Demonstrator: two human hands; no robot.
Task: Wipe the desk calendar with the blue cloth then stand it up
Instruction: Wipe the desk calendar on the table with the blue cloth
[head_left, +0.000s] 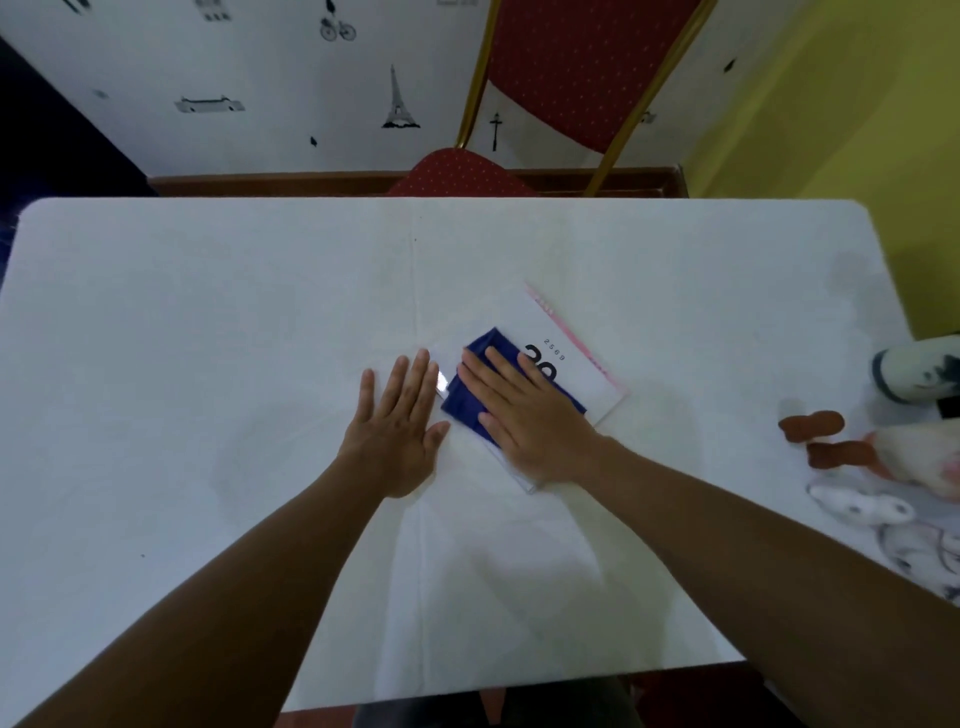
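The desk calendar (582, 364), white with a pink edge and large black digits, lies flat on the white table (208, 322), turned at an angle. A folded blue cloth (470, 400) rests on its near-left part. My right hand (524, 415) lies flat on the cloth, fingers spread, pressing it onto the calendar and hiding part of the digits. My left hand (400, 421) is flat on the table just left of the calendar, fingers apart, its fingertips at the calendar's left edge.
A red chair (571, 78) with a gold frame stands behind the table's far edge. At the right edge of the table lie plush toys (909, 457) with brown feet and a white bottle-like object (914, 374).
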